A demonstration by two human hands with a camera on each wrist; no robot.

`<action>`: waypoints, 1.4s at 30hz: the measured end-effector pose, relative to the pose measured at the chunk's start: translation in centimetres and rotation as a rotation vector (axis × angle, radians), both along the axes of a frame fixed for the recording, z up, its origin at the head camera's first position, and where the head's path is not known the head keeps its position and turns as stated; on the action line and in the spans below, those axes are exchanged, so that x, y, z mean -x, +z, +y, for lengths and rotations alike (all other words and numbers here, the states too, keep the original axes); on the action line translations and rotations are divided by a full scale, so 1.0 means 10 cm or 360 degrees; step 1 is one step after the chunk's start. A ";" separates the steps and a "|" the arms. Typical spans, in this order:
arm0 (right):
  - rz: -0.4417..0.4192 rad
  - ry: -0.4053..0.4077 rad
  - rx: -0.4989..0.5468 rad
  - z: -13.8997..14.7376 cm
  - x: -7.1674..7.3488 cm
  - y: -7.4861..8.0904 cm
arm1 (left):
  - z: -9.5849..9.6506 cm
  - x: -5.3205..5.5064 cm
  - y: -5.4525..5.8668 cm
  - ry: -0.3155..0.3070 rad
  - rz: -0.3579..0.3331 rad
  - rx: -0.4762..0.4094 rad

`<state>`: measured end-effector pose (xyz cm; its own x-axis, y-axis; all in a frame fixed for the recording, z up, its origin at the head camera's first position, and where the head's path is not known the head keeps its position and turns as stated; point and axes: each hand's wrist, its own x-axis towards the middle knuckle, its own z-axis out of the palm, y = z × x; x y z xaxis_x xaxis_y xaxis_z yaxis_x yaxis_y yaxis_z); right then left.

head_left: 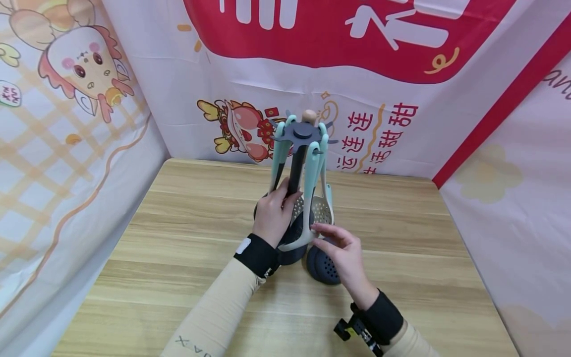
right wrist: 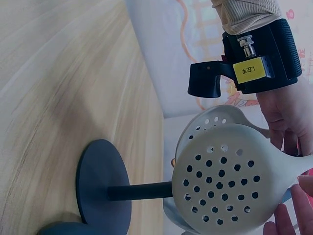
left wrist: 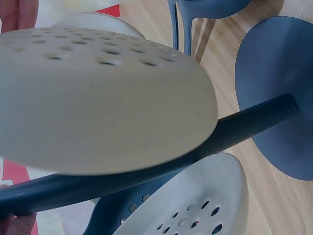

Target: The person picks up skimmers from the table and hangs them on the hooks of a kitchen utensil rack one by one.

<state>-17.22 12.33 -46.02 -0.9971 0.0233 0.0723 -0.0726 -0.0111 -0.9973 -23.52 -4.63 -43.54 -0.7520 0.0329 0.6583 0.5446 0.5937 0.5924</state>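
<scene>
A dark blue utensil stand stands upright on the table, with several turquoise-handled kitchen tools hanging from its hooks. My left hand grips the pole below the hook ring. At the front hangs a skimmer, its pale head full of round holes and its handle turquoise. My right hand pinches this skimmer at its neck, between thumb and fingers. Another pale perforated tool hangs behind. The stand's round base shows in both wrist views.
Right of the stand's base lies a dark blue perforated piece on the wooden table; its kind is unclear. Printed cloth hangs close behind the table, with more cloth along both sides.
</scene>
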 end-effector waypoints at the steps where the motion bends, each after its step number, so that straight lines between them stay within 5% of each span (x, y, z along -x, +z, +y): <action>1: 0.0001 -0.0014 0.0008 0.00 0.00 0.00 | 0.00 0.00 0.00 -0.0001 0.0001 -0.0003; 13: -0.0073 -0.0344 -0.0021 0.14 0.12 -0.20 | 0.00 0.00 -0.01 -0.0012 0.0017 -0.0022; 25: -0.0162 -0.0489 -0.0212 0.29 0.27 -0.54 | 0.00 0.02 -0.01 -0.0007 0.0034 -0.0013; 33: -0.0261 -0.0354 -0.0517 0.40 0.35 -0.78 | -0.01 0.02 -0.01 -0.0011 0.0023 -0.0013; 42: -0.0434 -0.0266 -0.0614 0.44 0.41 -0.92 | -0.02 0.02 -0.01 -0.0030 -0.0005 -0.0047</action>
<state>-21.32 16.75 -55.23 -0.9658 0.2075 -0.1555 0.2220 0.3519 -0.9093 -23.74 -4.80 -43.68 -0.7533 0.0277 0.6571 0.5538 0.5656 0.6111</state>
